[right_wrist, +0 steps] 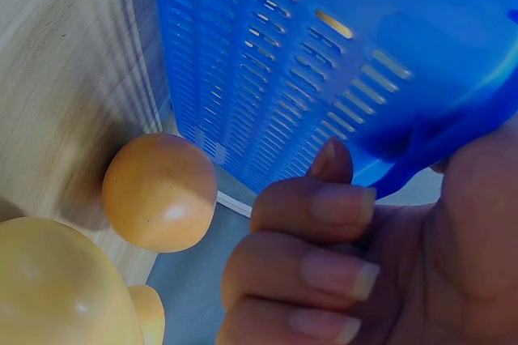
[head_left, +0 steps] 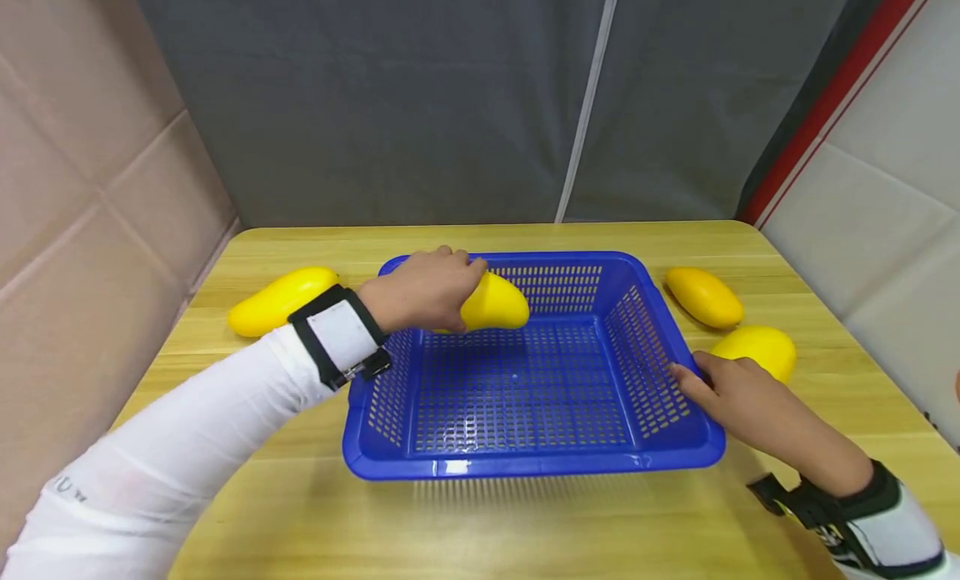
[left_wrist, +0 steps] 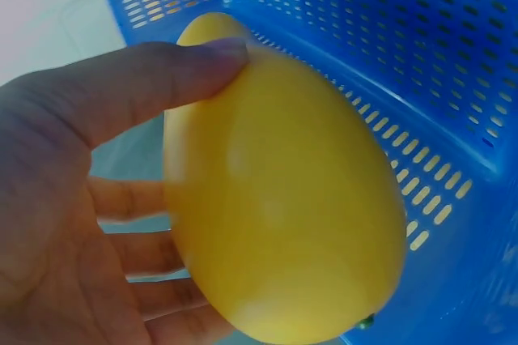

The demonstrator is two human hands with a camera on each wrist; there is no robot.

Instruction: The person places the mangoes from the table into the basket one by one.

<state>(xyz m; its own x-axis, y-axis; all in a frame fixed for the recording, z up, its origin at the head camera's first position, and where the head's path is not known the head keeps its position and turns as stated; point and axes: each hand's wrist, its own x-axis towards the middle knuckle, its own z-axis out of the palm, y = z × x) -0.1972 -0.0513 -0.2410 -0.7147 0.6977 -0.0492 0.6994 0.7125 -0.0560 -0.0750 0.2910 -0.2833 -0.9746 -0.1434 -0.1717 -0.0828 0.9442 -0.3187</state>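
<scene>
My left hand (head_left: 427,290) holds a yellow mango (head_left: 497,303) over the left rear of a blue perforated plastic basket (head_left: 540,465). In the left wrist view the thumb (left_wrist: 174,78) lies across the upper part of the mango (left_wrist: 275,207) and the other fingers go behind it; a small green spot shows at its lower end. Gripping the basket's right rim is my right hand (head_left: 750,397). The right wrist view has its fingers (right_wrist: 312,248) curled under the rim, outside the perforated wall (right_wrist: 243,78).
Left of the basket, another yellow mango (head_left: 281,303) lies on the wooden table (head_left: 300,497). To the right are an orange-yellow mango (head_left: 705,297) and a yellow mango (head_left: 761,351), partly behind my right hand. A grey curtain (head_left: 375,105) hangs behind the table, with walls at both sides.
</scene>
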